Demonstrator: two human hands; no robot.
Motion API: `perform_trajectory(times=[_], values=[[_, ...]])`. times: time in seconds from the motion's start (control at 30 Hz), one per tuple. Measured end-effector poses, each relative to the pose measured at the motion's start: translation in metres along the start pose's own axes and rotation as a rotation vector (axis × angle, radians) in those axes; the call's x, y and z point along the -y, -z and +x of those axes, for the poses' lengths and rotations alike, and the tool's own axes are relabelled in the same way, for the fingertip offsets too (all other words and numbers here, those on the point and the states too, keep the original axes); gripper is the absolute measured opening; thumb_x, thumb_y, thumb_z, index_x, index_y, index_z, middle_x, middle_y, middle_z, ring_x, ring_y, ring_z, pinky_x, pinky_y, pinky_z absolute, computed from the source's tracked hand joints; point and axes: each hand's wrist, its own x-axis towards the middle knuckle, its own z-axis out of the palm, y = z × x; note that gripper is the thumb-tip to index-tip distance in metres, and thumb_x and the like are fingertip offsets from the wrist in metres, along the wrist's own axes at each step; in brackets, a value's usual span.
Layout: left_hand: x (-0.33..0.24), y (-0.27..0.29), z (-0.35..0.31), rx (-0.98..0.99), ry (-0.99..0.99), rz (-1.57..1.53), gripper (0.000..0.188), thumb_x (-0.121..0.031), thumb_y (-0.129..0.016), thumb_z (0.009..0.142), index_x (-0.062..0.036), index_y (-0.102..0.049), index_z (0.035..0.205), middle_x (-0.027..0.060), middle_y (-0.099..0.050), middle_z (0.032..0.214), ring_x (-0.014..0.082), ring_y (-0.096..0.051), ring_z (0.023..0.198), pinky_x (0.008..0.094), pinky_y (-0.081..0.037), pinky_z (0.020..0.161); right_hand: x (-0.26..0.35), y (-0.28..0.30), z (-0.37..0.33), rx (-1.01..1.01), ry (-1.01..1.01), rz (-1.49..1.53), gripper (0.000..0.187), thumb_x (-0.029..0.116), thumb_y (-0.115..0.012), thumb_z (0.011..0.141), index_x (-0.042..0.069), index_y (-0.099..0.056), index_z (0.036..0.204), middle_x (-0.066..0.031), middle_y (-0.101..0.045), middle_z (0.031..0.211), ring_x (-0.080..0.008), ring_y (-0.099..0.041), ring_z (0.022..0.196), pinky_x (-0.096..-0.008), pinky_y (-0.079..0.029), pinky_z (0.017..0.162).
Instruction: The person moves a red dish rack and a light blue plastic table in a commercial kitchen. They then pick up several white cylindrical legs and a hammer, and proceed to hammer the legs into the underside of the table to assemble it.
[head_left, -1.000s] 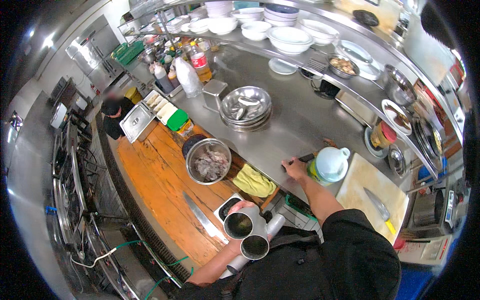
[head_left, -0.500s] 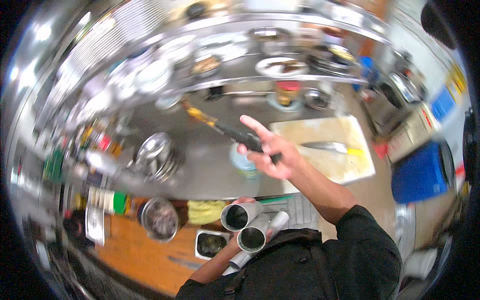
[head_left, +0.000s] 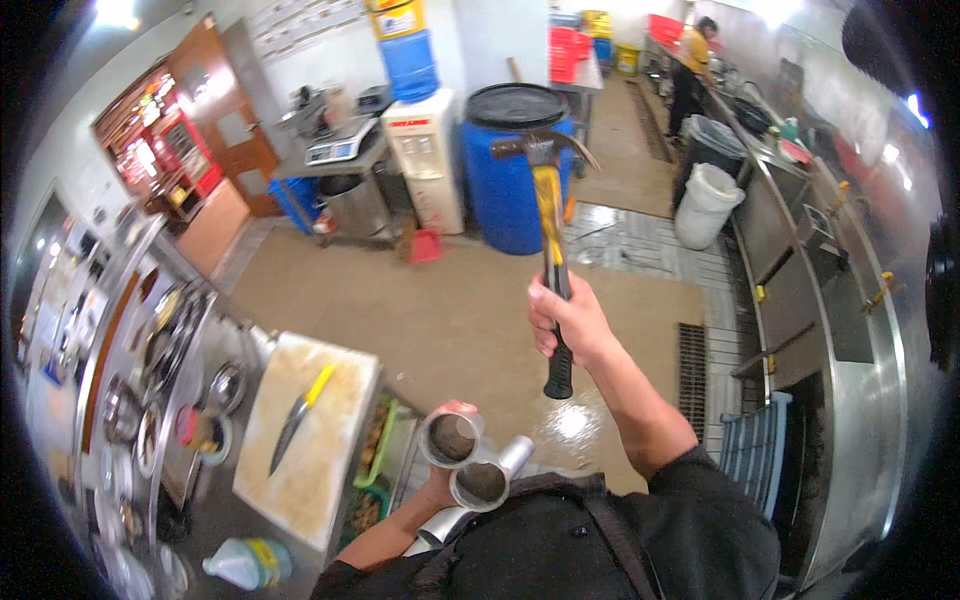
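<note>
My right hand [head_left: 574,322] is closed round the black grip of a claw hammer [head_left: 550,220]. The hammer stands upright in front of me, its dark head up and its yellow-and-black handle running down past my fist. Held close to my chest, my left hand [head_left: 440,484] is wrapped round several pale grey pipe pieces [head_left: 486,455]. Two round open ends face up and look dark inside, while narrower tube ends stick out to the sides. Fingertips show behind the upper pipe; the rest of the left grip is partly hidden by the pipes.
At left, a steel counter carries a cutting board [head_left: 345,440] with a yellow-handled knife [head_left: 300,420], and a plastic bottle [head_left: 248,563]. Ahead stand a blue barrel [head_left: 500,190] and a water dispenser [head_left: 425,155]. Right are a white bin [head_left: 708,208], steel units and a distant person [head_left: 690,70].
My view has swung right, from the counter and shelves to the open floor. The hammer has gone from slanting left to upright in my right hand. The pipes stay in my left hand.
</note>
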Motion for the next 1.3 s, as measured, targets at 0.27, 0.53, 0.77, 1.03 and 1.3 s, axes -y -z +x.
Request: perform_trajectory(times=[0.27, 0.53, 0.77, 1.03, 1.3], values=[[0.153, -0.215, 0.184, 0.349, -0.118, -0.334, 0.126, -0.025, -0.103, 0.063, -0.0072, -0.021, 0.157, 0.0205, -0.046, 0.145, 0.0378, -0.050, 0.135, 0.0516, -0.039, 0.114, -0.008, 0.438, 0.107, -0.585, -0.007, -0.563, 0.025, 0.027, -0.074, 0.097, 0.007, -0.061, 0.092, 0.0012, -0.055, 0.063, -0.0119, -0.051, 0.048, -0.0299, -0.041, 0.045], [0.264, -0.367, 0.473, 0.393, -0.142, -0.435, 0.131, -0.024, -0.104, 0.063, -0.0094, -0.016, 0.159, 0.0157, -0.042, 0.145, 0.0284, -0.050, 0.134, 0.0445, -0.041, 0.113, -0.130, 0.737, -0.043, -0.570, -1.242, -1.213, 0.032, 0.028, -0.077, 0.088, -0.003, -0.073, 0.088, -0.0172, -0.073, 0.078, -0.0279, -0.072, 0.064, -0.0462, -0.057, 0.056], [0.361, -0.519, 0.687, 0.518, -0.105, -0.742, 0.143, -0.020, -0.105, 0.061, -0.0189, -0.008, 0.166, 0.0179, -0.040, 0.153, 0.0321, -0.046, 0.144, 0.0473, -0.041, 0.117, -0.108, 0.770, -0.002, -0.914, -1.262, -0.627, 0.036, 0.033, -0.076, 0.087, -0.003, -0.073, 0.084, -0.0172, -0.073, 0.076, -0.0290, -0.073, 0.065, -0.0466, -0.058, 0.060], [0.465, -0.736, 0.962, 0.576, -0.239, -0.431, 0.138, -0.033, -0.106, 0.057, -0.0066, -0.019, 0.161, 0.0188, -0.041, 0.149, 0.0347, -0.048, 0.138, 0.0478, -0.039, 0.115, -0.064, 0.997, 0.180, -0.897, -1.214, -0.640, 0.041, 0.038, -0.076, 0.087, -0.002, -0.073, 0.080, -0.0173, -0.073, 0.074, -0.0304, -0.073, 0.066, -0.0470, -0.059, 0.063], [0.560, -0.869, 1.194, 0.578, -0.172, -0.391, 0.138, -0.032, -0.106, 0.056, -0.0054, -0.019, 0.160, 0.0201, -0.042, 0.149, 0.0355, -0.047, 0.139, 0.0479, -0.037, 0.118, 0.175, 1.366, 0.595, -0.686, -0.930, -1.115, 0.049, 0.042, -0.070, 0.092, -0.006, -0.069, 0.082, -0.0190, -0.070, 0.070, -0.0318, -0.069, 0.055, -0.0468, -0.057, 0.057]])
